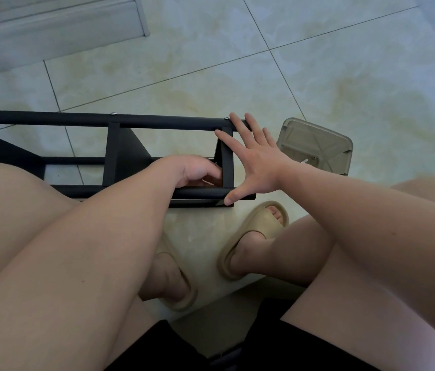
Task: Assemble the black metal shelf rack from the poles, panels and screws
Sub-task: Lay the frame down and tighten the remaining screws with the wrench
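Observation:
The black metal shelf rack (114,153) lies on its side on the tiled floor in front of my knees, its poles running left to right with panels fixed between them. A silver screw head (226,118) shows on the far pole near its right end. My right hand (251,159) is spread flat over the rack's right end, fingertips on the far pole and thumb on the near pole. My left hand (197,172) reaches inside the frame beside the end panel, fingers curled around something small that I cannot make out.
A clear plastic container (315,145) sits on the floor just right of the rack's end. My two feet in beige slippers (254,236) rest on the floor below the rack. A grey baseboard or step (58,30) runs along the upper left.

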The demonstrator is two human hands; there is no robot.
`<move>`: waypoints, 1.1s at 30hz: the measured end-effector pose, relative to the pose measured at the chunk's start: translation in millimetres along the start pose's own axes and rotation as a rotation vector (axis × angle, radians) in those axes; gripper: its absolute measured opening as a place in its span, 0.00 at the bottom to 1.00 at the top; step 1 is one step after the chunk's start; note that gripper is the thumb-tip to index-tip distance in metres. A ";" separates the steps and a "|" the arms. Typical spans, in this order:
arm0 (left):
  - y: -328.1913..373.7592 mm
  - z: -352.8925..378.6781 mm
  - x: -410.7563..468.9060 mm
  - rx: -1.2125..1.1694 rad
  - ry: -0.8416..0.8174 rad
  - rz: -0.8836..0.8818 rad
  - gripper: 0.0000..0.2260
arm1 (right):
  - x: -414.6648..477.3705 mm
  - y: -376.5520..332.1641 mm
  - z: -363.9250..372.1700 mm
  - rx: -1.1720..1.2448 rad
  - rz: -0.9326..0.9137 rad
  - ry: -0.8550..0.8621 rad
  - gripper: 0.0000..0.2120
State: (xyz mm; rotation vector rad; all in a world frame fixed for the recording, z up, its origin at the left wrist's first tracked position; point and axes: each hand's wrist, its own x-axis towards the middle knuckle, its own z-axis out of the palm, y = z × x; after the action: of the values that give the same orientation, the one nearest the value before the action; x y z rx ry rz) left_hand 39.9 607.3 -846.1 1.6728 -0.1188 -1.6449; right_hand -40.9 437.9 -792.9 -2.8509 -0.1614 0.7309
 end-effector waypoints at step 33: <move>1.3 -1.3 0.1 0.053 -0.064 -0.051 0.12 | 1.4 2.2 3.7 0.011 -0.008 0.016 0.69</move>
State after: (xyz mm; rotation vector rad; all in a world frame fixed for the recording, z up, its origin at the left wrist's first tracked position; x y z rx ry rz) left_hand 41.7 606.9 -845.7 1.6756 -0.1535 -1.7482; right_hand -41.4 436.6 -797.2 -2.8429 -0.1655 0.7053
